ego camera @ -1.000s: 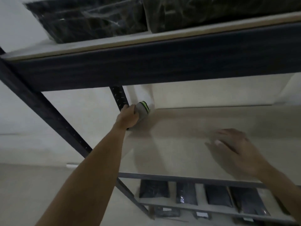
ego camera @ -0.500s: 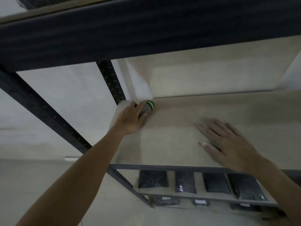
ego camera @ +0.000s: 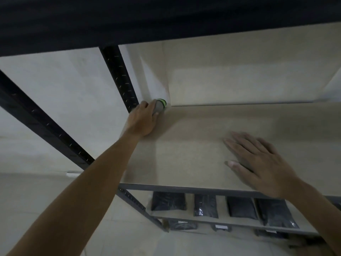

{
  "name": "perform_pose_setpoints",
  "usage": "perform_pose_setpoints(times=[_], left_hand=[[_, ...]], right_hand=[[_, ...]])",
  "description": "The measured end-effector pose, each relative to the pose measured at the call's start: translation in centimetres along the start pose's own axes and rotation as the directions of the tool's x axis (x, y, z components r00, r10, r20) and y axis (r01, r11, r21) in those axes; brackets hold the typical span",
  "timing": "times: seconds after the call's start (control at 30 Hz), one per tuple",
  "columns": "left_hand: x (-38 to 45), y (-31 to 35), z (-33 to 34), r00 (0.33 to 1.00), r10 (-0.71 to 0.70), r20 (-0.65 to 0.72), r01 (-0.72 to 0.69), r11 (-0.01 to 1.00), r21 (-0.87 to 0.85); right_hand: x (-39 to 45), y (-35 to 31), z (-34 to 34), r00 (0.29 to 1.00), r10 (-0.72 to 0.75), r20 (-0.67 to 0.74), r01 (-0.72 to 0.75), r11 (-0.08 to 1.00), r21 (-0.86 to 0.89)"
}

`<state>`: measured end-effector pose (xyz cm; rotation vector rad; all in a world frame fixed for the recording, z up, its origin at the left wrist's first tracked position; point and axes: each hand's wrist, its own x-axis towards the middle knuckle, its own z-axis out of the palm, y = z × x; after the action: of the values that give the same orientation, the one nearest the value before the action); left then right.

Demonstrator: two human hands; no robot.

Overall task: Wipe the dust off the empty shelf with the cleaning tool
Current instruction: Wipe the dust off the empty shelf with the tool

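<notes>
The tool (ego camera: 160, 106), a small grey pad with a bright green band at its far end, sits in the far left corner of the shelf (ego camera: 193, 154), just left of centre in the frame, tight against the dark upright (ego camera: 120, 78) and the pale back wall (ego camera: 239, 84). The left hand (ego camera: 143, 120) lies over it with fingers bent round its near end, holding and pressing it down onto the board; most of the tool is hidden under those fingers. The right hand (ego camera: 258, 160), lower right of centre, lies flat on the shelf with fingers straight and spread, holding nothing. The tool looks light and probably soft, small enough for one hand, so it should slide easily over the matt, chipboard-like surface and need only modest downward pressure. Gripping it from above across its back, as now, seems the sensible hold, leaving the underside free to wipe. The board looks stiff and bare. Dark bags (ego camera: 204, 206) stand in a row on the lower shelf, bottom centre.
</notes>
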<state>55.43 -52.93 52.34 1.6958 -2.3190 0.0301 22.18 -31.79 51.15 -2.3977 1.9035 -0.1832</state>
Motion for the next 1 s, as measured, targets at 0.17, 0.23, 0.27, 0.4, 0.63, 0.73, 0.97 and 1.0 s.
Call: perform_pose_setpoints(times=[0.17, 0.23, 0.27, 0.4, 0.63, 0.73, 0.97, 1.0], left_hand=[[-6.1, 3.4, -0.4, 0.967, 0.229, 0.11, -0.212, 0.966, -0.146], [-5.8, 3.3, -1.2, 0.952, 0.268, 0.149, -0.239, 0.953, -0.187], [-4.7, 3.1, -1.7, 0.961, 0.255, 0.11, -0.231, 0.954, -0.192], [0.9, 1.7, -1.5, 0.994, 0.106, -0.024, -0.109, 0.97, -0.216], [-2.5, 2.9, 1.0, 0.957, 0.29, 0.007, -0.281, 0.932, -0.23], [-7.4, 4.7, 0.5, 0.906, 0.413, 0.089, -0.364, 0.87, -0.333], [-4.5, 4.2, -1.3, 0.941, 0.335, 0.041, -0.304, 0.894, -0.331], [-3.5, 4.1, -1.0, 0.96, 0.28, 0.021, -0.26, 0.914, -0.312]], right_hand=[[0.0, 0.0, 0.0, 1.0, 0.018, -0.012, -0.018, 1.0, 0.003], [0.0, 0.1, 0.1, 1.0, 0.019, -0.016, -0.019, 1.0, 0.002], [0.0, 0.2, 0.1, 1.0, 0.018, -0.024, -0.018, 1.0, 0.003], [0.2, 0.2, 0.2, 0.999, 0.008, -0.038, -0.008, 1.0, 0.008], [-0.1, 0.2, 0.4, 0.999, -0.006, -0.041, 0.006, 1.0, 0.003], [0.1, 0.3, 0.4, 1.0, -0.002, -0.03, 0.003, 1.0, 0.023], [-0.7, 2.9, -0.2, 0.999, -0.034, -0.008, 0.035, 0.984, 0.175], [-1.3, 3.8, -0.3, 1.0, -0.013, -0.012, 0.015, 0.986, 0.163]])
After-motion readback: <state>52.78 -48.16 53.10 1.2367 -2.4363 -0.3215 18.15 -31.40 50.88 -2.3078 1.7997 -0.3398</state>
